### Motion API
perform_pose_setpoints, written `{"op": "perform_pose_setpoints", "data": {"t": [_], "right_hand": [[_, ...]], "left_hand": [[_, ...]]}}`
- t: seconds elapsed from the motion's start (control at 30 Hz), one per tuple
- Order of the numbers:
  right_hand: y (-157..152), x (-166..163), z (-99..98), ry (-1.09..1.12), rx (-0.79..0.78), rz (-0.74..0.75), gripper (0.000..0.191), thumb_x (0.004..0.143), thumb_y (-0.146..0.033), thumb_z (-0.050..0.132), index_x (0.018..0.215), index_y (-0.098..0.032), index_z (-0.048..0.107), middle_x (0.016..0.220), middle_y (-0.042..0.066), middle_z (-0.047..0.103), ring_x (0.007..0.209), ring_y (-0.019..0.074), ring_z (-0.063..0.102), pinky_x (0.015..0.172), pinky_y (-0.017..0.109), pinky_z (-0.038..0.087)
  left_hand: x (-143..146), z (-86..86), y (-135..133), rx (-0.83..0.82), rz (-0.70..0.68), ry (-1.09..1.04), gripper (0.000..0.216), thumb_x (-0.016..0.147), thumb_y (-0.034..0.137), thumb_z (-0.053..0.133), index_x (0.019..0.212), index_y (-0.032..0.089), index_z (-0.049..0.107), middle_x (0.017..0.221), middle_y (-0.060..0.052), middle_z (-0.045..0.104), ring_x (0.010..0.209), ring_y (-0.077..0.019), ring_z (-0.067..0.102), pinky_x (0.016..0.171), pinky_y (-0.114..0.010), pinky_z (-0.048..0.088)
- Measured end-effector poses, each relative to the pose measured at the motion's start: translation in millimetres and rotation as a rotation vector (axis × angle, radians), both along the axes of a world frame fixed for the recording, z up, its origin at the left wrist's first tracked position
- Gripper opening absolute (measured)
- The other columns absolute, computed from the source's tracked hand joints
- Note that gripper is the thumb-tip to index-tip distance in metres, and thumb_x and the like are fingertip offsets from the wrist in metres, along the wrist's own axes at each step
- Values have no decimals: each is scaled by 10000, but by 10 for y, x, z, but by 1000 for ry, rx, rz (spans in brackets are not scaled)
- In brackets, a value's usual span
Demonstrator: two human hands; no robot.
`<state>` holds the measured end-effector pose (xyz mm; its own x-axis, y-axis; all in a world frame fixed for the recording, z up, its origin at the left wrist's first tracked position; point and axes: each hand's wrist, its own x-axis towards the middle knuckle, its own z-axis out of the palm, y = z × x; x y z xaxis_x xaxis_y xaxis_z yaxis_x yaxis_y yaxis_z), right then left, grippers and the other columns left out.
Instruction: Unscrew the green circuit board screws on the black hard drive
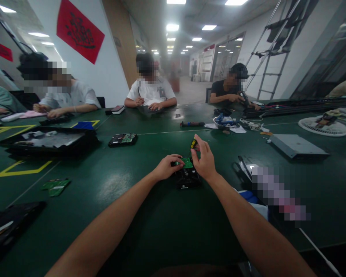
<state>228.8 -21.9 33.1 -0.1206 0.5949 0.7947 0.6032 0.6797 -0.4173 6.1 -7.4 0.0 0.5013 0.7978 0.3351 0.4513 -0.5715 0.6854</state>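
Note:
In front of me on the table lies a black hard drive with a green circuit board on its far part. My left hand grips the drive at its left side, the fingertips bent over the board's edge. A yellow and black screwdriver stands tilted above the board, and my right hand is closed around its handle. The screwdriver's tip is too small to make out, so I cannot tell whether it touches a screw. Part of the drive's right side is hidden behind my right hand.
Another hard drive and a loose green board lie to the left, near a black tray. A grey metal box and a white fan grille lie to the right. Several people sit across the green table.

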Motion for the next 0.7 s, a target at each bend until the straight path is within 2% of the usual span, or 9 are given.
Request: {"op": "perform_pose_setpoints", "data": {"t": [0.1,0.33,0.4,0.57,0.7], "right_hand": [[9,-5,-16,1,1,5,604,1035,-275,491,1609,-312,307,1356,122,607,1099,265,663,1009,518,582],[14,-2,-47,58,26,-35,629,994,-340,617,1573,-304,377,1182,104,665,929,239,700,876,457,641],[7,-7,-43,43,34,-28,617,996,-333,612,1569,-305,385,1198,104,669,949,242,702,900,462,633],[3,-26,-49,56,17,9,629,1018,-280,557,1601,-297,321,1388,123,619,1021,239,712,957,466,615],[0,-20,-40,23,31,-14,613,1007,-308,585,1580,-307,367,1318,116,638,1067,264,682,953,489,609]], "left_hand": [[-1,-8,2,10,-6,-8,157,919,282,720,1055,252,793,1318,-90,694,1263,-273,629,1160,-508,421],[0,-19,8,4,4,-1,154,916,288,727,1050,253,795,1319,-89,691,1250,-269,638,1152,-498,428],[1,-15,6,6,4,-8,149,916,284,727,1045,252,796,1313,-90,694,1250,-271,639,1150,-495,430],[-1,-15,9,11,0,-12,146,919,273,723,1045,251,795,1310,-89,696,1250,-270,641,1149,-503,427],[-6,-28,24,7,-2,-6,156,912,276,733,1055,255,792,1324,-85,688,1249,-268,640,1150,-509,426]]}}
